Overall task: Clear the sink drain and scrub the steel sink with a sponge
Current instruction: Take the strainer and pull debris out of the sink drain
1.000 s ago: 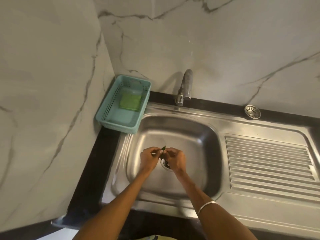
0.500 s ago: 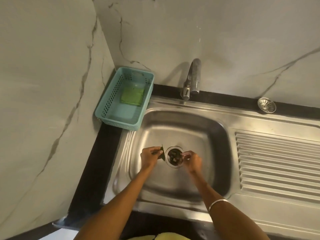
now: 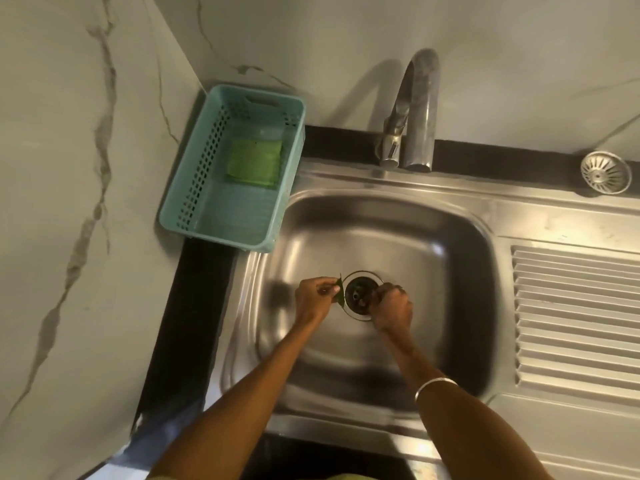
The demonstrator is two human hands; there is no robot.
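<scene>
Hands at the sink drain (image 3: 362, 294)
Right hand (image 3: 393, 308) hides its fingertips, grip unclear; left hand (image 3: 317, 297) pinches a green leaf (image 3: 340, 290).

Drain (image 3: 362, 295) at centre of sink (image 3: 450, 237) basin. Left hand (image 3: 313, 295) left of drain, right hand (image 3: 393, 308) at right rim. Basket (image 3: 194, 188) behind-left of basin, sponge (image 3: 254, 162) inside. Tap (image 3: 414, 112) behind basin. Strainer (image 3: 605, 172) far right behind drainboard (image 3: 575, 317).

Pale marble walls (image 3: 86, 168) meeting in the corner ahead of me, grey veins running through them, black counter (image 3: 194, 306) beneath, dim warm light, soft shadows.
</scene>
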